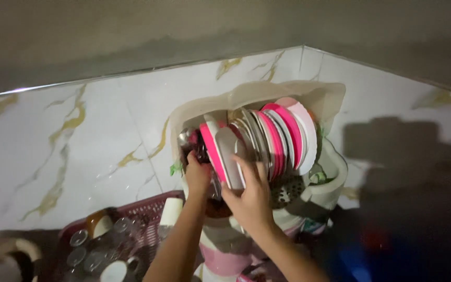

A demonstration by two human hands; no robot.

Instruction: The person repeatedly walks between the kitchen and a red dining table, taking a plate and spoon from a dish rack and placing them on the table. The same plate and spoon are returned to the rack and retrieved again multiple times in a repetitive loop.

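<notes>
The right hand (249,201) has its fingers (246,169) spread flat against a white plate (229,151) standing on edge at the near end of the pink-and-white row in the cream dish rack (335,177). The left hand (198,175) curls into the rack's dim left corner; what it grips cannot be made out. A maroon crate (147,209) of glasses (78,237) sits lower left, partly cut off.

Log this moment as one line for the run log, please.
left hand: at rack's left end | right hand: fingers on white plate | plates upright in dish rack | basket of glasses at left
</notes>
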